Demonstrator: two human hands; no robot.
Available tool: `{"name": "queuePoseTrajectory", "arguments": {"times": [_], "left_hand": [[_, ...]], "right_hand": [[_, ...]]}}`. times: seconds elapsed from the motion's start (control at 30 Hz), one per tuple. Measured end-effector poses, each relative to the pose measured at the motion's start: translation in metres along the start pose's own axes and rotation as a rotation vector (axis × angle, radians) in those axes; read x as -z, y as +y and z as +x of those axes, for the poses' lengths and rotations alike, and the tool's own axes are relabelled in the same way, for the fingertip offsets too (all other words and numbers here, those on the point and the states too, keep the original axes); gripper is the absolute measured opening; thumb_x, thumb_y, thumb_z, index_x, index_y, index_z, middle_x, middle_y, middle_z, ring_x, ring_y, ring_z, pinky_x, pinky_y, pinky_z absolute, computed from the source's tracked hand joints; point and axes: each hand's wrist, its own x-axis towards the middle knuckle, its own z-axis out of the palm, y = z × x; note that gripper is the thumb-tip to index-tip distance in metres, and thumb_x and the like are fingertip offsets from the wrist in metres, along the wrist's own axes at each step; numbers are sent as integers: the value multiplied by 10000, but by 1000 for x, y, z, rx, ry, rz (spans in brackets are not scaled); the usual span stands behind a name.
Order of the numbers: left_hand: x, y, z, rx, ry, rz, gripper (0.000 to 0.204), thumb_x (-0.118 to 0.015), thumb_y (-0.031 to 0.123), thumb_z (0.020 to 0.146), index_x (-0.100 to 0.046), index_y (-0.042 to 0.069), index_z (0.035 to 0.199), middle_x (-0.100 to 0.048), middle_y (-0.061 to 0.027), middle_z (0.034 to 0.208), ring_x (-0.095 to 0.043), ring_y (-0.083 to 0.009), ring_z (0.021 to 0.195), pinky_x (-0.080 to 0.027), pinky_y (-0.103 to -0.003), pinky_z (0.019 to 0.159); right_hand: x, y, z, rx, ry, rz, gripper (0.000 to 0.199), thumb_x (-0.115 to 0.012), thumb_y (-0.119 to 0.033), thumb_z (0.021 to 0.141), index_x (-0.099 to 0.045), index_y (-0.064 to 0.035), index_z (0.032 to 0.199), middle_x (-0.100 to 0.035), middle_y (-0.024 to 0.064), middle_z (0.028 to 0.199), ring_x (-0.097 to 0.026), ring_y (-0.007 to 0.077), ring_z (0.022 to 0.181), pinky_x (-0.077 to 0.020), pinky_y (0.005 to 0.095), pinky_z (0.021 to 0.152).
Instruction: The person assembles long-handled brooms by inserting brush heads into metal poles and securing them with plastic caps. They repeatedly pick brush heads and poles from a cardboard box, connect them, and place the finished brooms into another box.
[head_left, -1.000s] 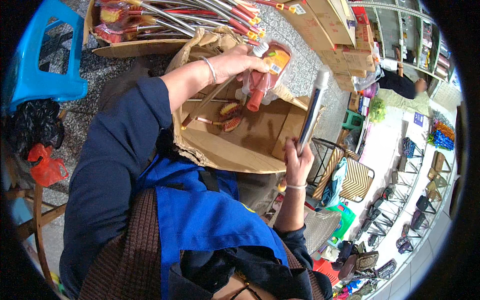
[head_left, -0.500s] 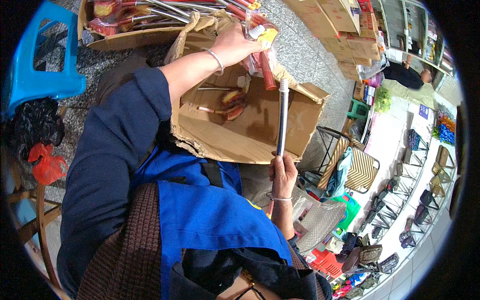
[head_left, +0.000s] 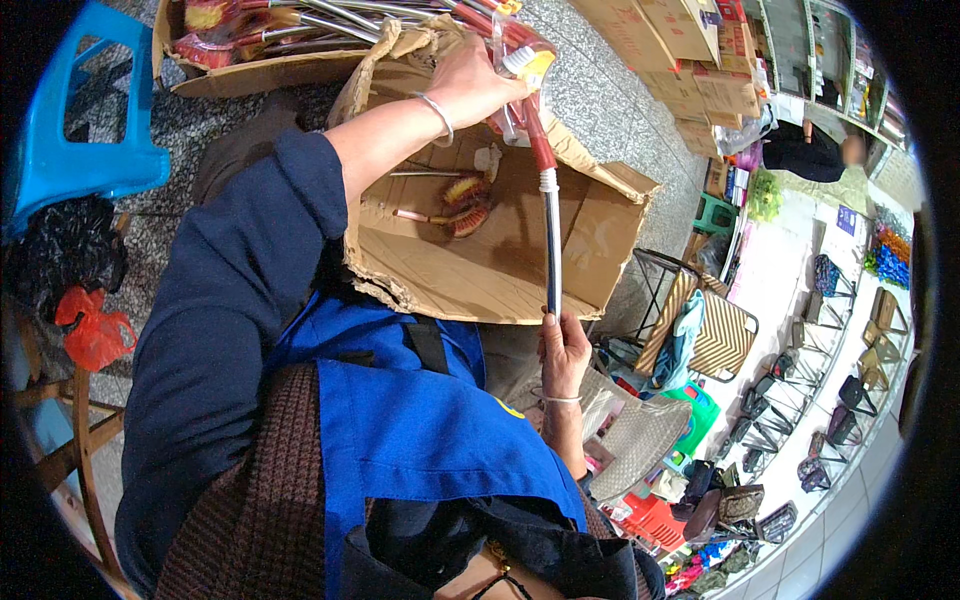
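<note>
holding bagged piece (head_left: 541, 66) at far edge of box (head_left: 490, 285) in left hand (head_left: 473, 85) | gripping pole (head_left: 553, 250) by near edge in right hand (head_left: 566, 352) | done: lining white tip (head_left: 548, 180) up with red tube (head_left: 540, 142) | not yet: full insertion, tip exposed

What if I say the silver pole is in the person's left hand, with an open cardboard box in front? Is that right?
Not quite, wrong hand: the head view shows the silver pole in the person's right hand, with an open cardboard box in front.
</note>
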Motion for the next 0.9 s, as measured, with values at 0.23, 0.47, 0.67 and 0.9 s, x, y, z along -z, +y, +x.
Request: {"name": "queuePoseTrajectory", "arguments": {"times": [0.23,0.47,0.67,0.9], "left_hand": [[-12,-16,-1,-89,-14,-97,578,-786,295,640,-557,0,1082,-661,-139,950,-646,-273,903,-500,-384,835],[-17,-25,6,-103,-40,-467,536,-796,202,644,-558,7,1084,-667,-124,960,-660,-238,877,-518,-349,811],[-20,-26,5,-145,15,-367,571,-797,196,650,-531,15,1122,-664,-123,973,-658,-235,876,-517,-341,819],[-1,-1,-1,39,-221,-442,600,-764,125,749,-446,30,1250,-603,-92,1109,-583,-170,1013,-470,-330,902]], "right_hand": [[2,-13,9,349,431,-273,253,-728,-56,790,-648,-23,1028,-598,58,792,-506,134,653,-418,253,581],[12,-24,19,-401,-428,709,337,-527,-353,955,-572,-35,1057,-564,49,686,-468,111,490,-346,229,421],[2,-24,19,58,25,166,296,-746,-46,763,-596,-40,1019,-603,28,828,-533,81,616,-430,210,532],[7,-22,24,-48,-4,341,171,-697,-46,806,-642,21,954,-590,57,750,-577,136,644,-464,242,581]]}}
